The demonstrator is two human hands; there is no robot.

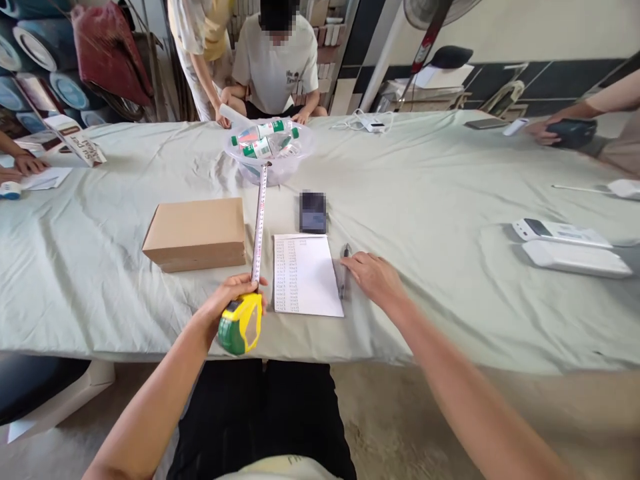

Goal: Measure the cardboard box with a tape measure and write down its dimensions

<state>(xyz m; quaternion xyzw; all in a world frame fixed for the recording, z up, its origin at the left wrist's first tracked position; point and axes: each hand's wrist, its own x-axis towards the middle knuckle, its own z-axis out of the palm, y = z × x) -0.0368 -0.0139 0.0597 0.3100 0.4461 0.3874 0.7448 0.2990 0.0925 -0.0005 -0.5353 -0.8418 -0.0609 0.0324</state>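
I'm at this long cloth-covered table (440, 200), kinda drab floor (395, 427) below, pale wall (550, 30) with dark band (560, 79) opposite me.

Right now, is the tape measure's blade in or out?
Out: the marked blade runs from its case past the cardboard box toward the plastic basin.

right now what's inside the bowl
Bottles with green caps and green-and-white labels lie in the bowl. They cover the bottom, so what's beneath can't be made out.

Forearms (445, 353) extended; left hand (234, 292) curled gripping, right hand (375, 275) palm-down.
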